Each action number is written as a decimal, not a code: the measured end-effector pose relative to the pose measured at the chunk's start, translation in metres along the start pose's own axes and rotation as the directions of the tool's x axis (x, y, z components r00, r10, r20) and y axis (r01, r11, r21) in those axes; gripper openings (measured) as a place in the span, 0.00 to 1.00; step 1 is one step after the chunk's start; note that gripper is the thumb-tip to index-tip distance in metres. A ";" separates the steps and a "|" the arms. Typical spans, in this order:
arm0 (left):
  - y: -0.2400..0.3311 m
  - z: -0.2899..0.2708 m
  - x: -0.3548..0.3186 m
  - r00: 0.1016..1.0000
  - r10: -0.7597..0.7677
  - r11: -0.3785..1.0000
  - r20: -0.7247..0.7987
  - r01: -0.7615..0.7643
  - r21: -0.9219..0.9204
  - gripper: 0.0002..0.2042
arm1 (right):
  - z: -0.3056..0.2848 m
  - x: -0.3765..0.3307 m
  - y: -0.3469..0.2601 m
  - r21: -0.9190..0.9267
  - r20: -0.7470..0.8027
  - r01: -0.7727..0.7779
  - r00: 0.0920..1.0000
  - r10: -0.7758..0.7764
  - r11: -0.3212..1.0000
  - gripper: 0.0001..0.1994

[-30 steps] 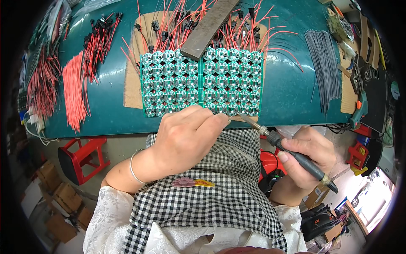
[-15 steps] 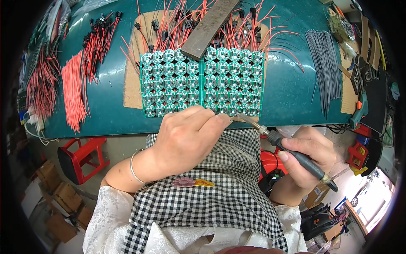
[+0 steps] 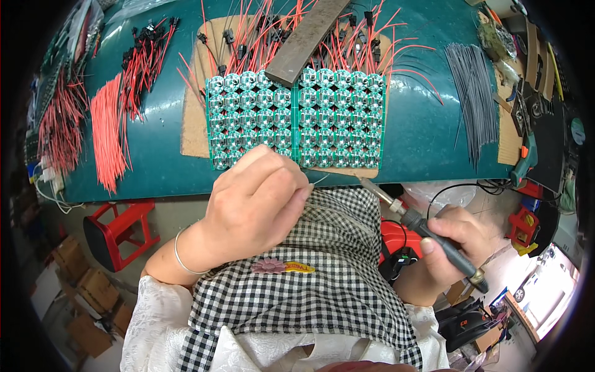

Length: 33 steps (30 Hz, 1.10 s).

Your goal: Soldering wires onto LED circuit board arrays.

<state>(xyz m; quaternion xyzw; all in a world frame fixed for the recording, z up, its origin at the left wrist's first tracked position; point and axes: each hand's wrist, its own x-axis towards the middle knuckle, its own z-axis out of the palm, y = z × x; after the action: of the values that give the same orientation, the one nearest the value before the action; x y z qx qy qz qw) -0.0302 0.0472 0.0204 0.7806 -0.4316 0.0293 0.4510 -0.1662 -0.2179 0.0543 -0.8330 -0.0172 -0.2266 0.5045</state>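
two hands are positioned at the near edge of the green tabletop [image 3: 424, 152]. the left hand [image 3: 254, 198], at the center of the frame, has its fingers curled and drawn together in a pinch; a thin pale strand [image 3: 321, 178] projects from the fingertips toward the right. the right hand [image 3: 458, 239], at the lower right of center, is closed around the dark handle of a soldering iron [image 3: 421, 226], with the metal tip directed to the upper left, near the lower edge of a cardboard sheet [image 3: 192, 136]. the panel of round green circuit boards [image 3: 341, 118] lies on this sheet in the upper center, arranged in rows as two blocks joined by a narrow vertical strip. the left hand overlaps the lower edge of the left block (whether it touches the boards cannot be told from this view). a flat metal bar [image 3: 304, 46] lies diagonally, its lower end over the top edge of the panel. red wires with black connectors [image 3: 365, 49] extend above the panel. a bundle of bare-ended red wires [image 3: 106, 136] occupies the left, and a bundle of dark gray wires [image 3: 474, 102] the upper right.
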 end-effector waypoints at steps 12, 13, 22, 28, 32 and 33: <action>-0.006 0.006 -0.008 1.000 0.014 0.997 -0.005 -0.014 0.078 0.11 | 0.028 -0.004 -0.008 -0.138 0.057 0.063 0.997 -0.055 0.988 0.12; -0.005 0.006 -0.009 1.000 0.013 0.997 -0.010 -0.012 0.073 0.11 | 0.028 -0.003 -0.009 -0.141 0.063 0.066 0.996 -0.057 0.988 0.12; -0.006 0.010 -0.010 1.000 0.020 0.998 -0.012 -0.019 0.061 0.13 | 0.037 -0.010 -0.022 -0.289 0.180 0.161 0.977 -0.112 0.944 0.11; -0.007 0.013 -0.012 1.000 0.022 0.996 -0.001 -0.022 0.088 0.13 | 0.044 -0.021 -0.025 -0.325 0.263 0.260 0.948 -0.177 0.909 0.17; -0.006 0.017 -0.011 1.000 0.014 0.994 -0.010 -0.013 0.110 0.13 | 0.044 -0.017 -0.030 -0.340 0.298 0.266 0.940 -0.165 0.902 0.16; -0.006 0.018 -0.011 1.000 0.012 0.994 -0.008 -0.011 0.110 0.13 | 0.044 -0.017 -0.030 -0.342 0.294 0.264 0.941 -0.164 0.902 0.16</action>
<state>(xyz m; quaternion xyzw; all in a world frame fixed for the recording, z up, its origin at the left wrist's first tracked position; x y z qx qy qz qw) -0.0391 0.0421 0.0008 0.8017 -0.4319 0.0592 0.4089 -0.1733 -0.1619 0.0555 -0.9293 -0.1313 -0.1698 0.3005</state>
